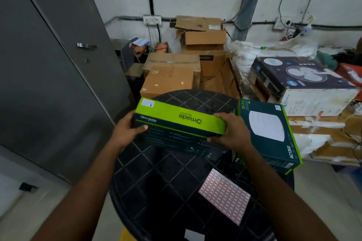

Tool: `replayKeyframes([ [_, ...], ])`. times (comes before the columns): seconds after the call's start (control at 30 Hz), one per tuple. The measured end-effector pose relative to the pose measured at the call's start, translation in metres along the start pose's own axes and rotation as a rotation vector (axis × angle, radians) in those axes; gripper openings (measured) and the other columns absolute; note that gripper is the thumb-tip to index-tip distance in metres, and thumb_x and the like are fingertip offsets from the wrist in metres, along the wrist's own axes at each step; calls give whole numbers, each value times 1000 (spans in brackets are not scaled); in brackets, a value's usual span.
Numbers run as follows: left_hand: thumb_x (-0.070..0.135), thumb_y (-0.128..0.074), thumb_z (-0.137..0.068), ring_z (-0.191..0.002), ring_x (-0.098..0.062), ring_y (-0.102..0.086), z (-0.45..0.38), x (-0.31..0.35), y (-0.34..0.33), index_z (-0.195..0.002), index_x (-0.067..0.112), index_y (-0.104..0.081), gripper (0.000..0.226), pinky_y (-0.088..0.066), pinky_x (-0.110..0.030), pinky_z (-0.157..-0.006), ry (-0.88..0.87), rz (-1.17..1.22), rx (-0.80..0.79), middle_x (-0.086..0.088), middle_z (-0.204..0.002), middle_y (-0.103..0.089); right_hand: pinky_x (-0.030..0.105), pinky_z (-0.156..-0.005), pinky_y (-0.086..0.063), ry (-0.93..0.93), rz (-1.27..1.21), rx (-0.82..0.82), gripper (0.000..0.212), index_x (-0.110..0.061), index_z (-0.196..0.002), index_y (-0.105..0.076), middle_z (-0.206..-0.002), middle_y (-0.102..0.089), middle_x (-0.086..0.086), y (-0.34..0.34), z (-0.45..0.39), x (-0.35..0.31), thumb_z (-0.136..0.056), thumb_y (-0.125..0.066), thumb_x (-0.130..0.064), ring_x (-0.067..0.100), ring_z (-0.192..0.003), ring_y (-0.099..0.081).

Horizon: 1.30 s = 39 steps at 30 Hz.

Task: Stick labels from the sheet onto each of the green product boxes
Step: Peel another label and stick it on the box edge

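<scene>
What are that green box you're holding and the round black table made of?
The green box, held by the left hand and right hand, looks like printed cardboard with a slight sheen: crisp folded edges, printed lettering. The black table seems moulded plastic, judging by its grid pattern and dull gloss, though I can't be sure.

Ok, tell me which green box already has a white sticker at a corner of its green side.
The Omada box held in both hands; the AC1350 box lies flat at right.

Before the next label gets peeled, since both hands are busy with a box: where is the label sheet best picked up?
Pinch the label sheet at its near-right corner, coming from the right: it lies flat on the black table, so only an edge or corner can be lifted.
</scene>
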<state>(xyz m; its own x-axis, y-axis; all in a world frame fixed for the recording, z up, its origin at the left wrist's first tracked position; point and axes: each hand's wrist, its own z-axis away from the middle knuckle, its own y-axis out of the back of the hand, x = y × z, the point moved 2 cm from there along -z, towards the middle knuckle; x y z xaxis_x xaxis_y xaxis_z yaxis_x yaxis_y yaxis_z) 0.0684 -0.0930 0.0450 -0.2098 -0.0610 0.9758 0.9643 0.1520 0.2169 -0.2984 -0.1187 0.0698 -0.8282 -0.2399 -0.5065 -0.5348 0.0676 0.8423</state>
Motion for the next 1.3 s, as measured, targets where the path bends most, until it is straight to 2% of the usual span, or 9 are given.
replayKeyframes([
  [0.07, -4, -73, -84, -123, -29, -60, 5, -14, -21, -130, 12, -54, 52, -45, -42, -109, 84, 49, 85, -5, -121, -67, 36, -79, -47, -11, 126, 19, 84, -45, -129, -55, -114, -57, -7, -6, 3, -19, -53, -90, -59, 24, -113, -47],
  [0.27, 19, -71, -92, -139, -15, -38, 24, -23, -69, -160, 27, 3, 101, -29, -32, -116, 275, 229, 127, 6, -157, -35, 36, -77, -45, -183, 104, -63, 82, -44, -132, -54, -119, -59, -7, -50, 20, -19, -58, -86, -61, 26, -120, -47],
  [0.5, 17, -60, -99, -131, -16, -45, 46, -25, -112, -160, 30, -5, 83, -31, -49, -118, 419, 368, -126, 3, -159, -33, 39, -81, -49, -311, 77, -66, 87, -36, -139, -50, -125, -55, -1, -87, 35, -29, -63, -83, -63, 29, -121, -44],
  [0.63, 38, -76, -87, -132, -16, -50, 41, -21, -125, -158, 42, -8, 98, -36, -54, -115, 406, 459, -183, 8, -155, -42, 42, -86, -50, -326, 30, -98, 79, -26, -134, -48, -128, -51, 2, -99, 42, -55, -69, -76, -61, 28, -122, -45],
  [0.73, 48, -88, -65, -122, -21, -62, 35, -15, -124, -148, 17, -33, 105, -47, -48, -108, 395, 405, -78, -3, -135, -63, 42, -87, -52, -253, 37, -143, 75, -20, -128, -48, -125, -49, 2, -106, 50, -73, -67, -74, -56, 26, -120, -48],
  [0.8, 39, -88, -65, -105, -24, -68, 32, -12, -117, -127, 11, -46, 80, -54, -43, -96, 376, 285, 70, -7, -112, -68, 39, -85, -53, -182, -36, -201, 73, -20, -122, -50, -119, -49, 0, -117, 60, -83, -61, -72, -54, 23, -115, -50],
  [0.9, 31, -88, -69, -93, -21, -61, 31, -12, -103, -114, 15, -43, 66, -51, -35, -84, 374, -43, 262, -2, -104, -60, 29, -85, -50, -107, -270, -277, 71, -22, -118, -54, -110, -53, -5, -133, 70, -96, -56, -64, -56, 13, -106, -48],
  [1.1, 18, -87, -62, -89, -20, -61, 35, -19, -79, -113, 17, -46, 65, -41, -25, -59, 337, -245, 240, -3, -97, -60, 16, -87, -47, -121, -636, -436, 55, -20, -129, -65, -113, -58, 0, -140, 74, -93, -74, -64, -27, -1, -98, -59],
  [1.3, 26, -89, -57, -107, -25, -67, 28, -14, -43, -133, 33, -58, 83, -54, -40, -96, 357, -39, 280, 3, -124, -64, 35, -105, -43, -283, -668, -475, 45, -34, -134, -58, -128, -63, -8, -119, 53, -62, -90, -67, -38, 14, -123, -57],
])
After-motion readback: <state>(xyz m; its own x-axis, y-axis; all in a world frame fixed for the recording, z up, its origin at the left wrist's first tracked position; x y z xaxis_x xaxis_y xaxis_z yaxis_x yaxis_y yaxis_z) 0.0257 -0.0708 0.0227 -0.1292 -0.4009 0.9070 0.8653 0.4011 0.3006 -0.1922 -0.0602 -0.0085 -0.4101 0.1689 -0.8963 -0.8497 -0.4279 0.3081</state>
